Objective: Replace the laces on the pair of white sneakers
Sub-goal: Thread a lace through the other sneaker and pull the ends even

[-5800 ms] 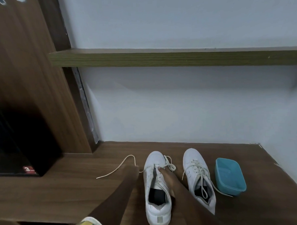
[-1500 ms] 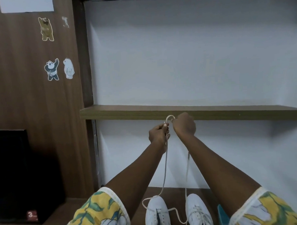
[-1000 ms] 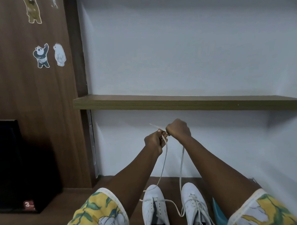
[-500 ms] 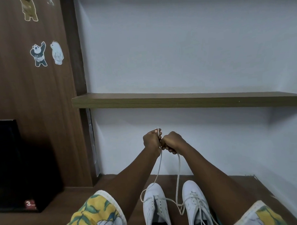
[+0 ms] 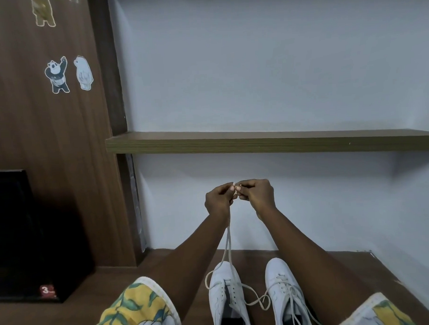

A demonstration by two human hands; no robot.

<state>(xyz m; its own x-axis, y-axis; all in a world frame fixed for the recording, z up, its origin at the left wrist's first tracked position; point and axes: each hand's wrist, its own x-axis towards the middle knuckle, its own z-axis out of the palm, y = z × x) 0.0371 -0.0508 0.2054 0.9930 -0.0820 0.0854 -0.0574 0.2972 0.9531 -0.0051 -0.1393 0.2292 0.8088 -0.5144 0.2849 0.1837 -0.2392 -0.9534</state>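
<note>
The left hand (image 5: 218,199) is held raised before the pale wall, its fingers curled and pinched on the top of a long cream flat shoelace (image 5: 228,245). The right hand (image 5: 258,194) is brought against it, thumb and forefinger nipped on what appears to be the lace's tip, though the contact is too small to be made out with certainty. The hands are lifted high, it is judged, so that the lace is drawn out to its full length and its ends can be matched before threading.

From the left hand the lace is let down to the white low-top sneaker with bare eyelets (image 5: 225,292), which is stood on the brown wooden counter (image 5: 164,270) below the left forearm. A slack loop is laid across the gap onto the second white sneaker (image 5: 285,289), which is just beside the first and laced in cream. Both sneakers are set with toes toward the wall and heels toward the person, so that the eyelets can be reached from above.

The task is judged partway done: one sneaker is laced, the other not yet threaded. A snag of the loose loop on the laced sneaker is the risk to be watched.
</note>
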